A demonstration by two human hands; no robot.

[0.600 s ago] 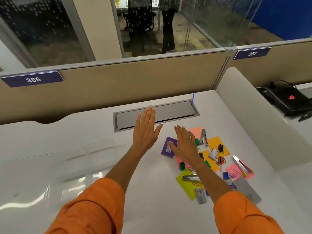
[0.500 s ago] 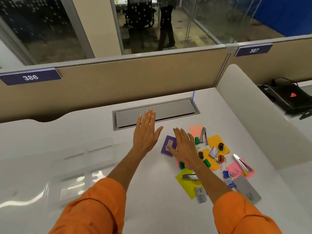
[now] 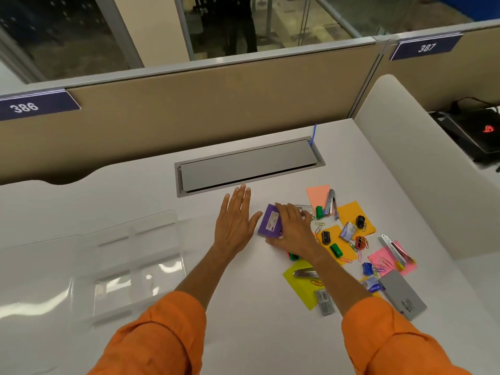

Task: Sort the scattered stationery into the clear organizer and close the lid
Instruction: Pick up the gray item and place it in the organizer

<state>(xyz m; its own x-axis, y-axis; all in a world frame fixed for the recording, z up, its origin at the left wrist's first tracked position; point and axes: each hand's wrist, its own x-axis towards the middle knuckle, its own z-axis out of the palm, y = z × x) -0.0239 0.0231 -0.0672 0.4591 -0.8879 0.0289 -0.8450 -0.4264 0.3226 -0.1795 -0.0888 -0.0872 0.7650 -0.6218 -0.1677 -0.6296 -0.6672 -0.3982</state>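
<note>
1. A single head-worn wide-angle camera looks forward and down across the white desk (image 3: 162,347) toward the tan partition (image 3: 216,109).
2. Orange sleeves (image 3: 151,339) fill the near foreground.

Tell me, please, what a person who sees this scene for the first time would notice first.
The bright stationery scattered on the right of the white desk draws the eye first: coloured notes, paper clips, binder clips. Next come the orange sleeves, the right hand lying over a purple box at the pile's left edge, the left hand flat beside it. The clear organizer on the left is nearly invisible.
</note>
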